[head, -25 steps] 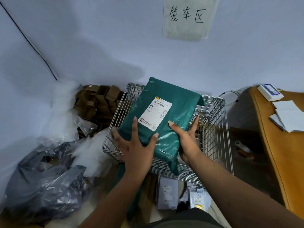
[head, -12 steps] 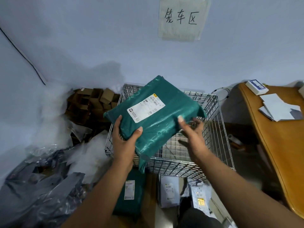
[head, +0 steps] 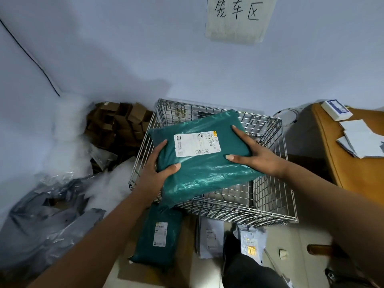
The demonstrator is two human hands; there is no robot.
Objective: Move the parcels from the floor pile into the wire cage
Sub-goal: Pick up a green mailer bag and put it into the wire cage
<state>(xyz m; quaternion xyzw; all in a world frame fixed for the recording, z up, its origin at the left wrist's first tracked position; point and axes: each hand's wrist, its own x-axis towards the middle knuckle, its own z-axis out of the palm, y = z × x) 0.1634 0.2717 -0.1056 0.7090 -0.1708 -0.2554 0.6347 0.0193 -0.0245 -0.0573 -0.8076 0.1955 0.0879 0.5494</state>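
A large green plastic parcel (head: 207, 167) with a white label hangs flat over the open top of the wire cage (head: 274, 206). My left hand (head: 155, 173) grips its left edge, thumb on top. My right hand (head: 255, 154) holds its right edge, fingers spread over the top. The cage stands on the floor against the wall; its bottom looks bare where it shows. On the floor in front of the cage lie a second green parcel (head: 158, 238), a white parcel (head: 211, 235) and a small pale parcel (head: 251, 244).
Grey and clear plastic bags (head: 47, 217) pile up on the left. Brown cardboard boxes (head: 120, 121) are stacked behind them. An orange table (head: 353, 167) with papers and a small white device stands at the right. A paper sign (head: 239, 17) hangs on the wall.
The green parcel has been turned from upright to flat, label up, and now sits lower over the cage. My right hand regripped its right edge.
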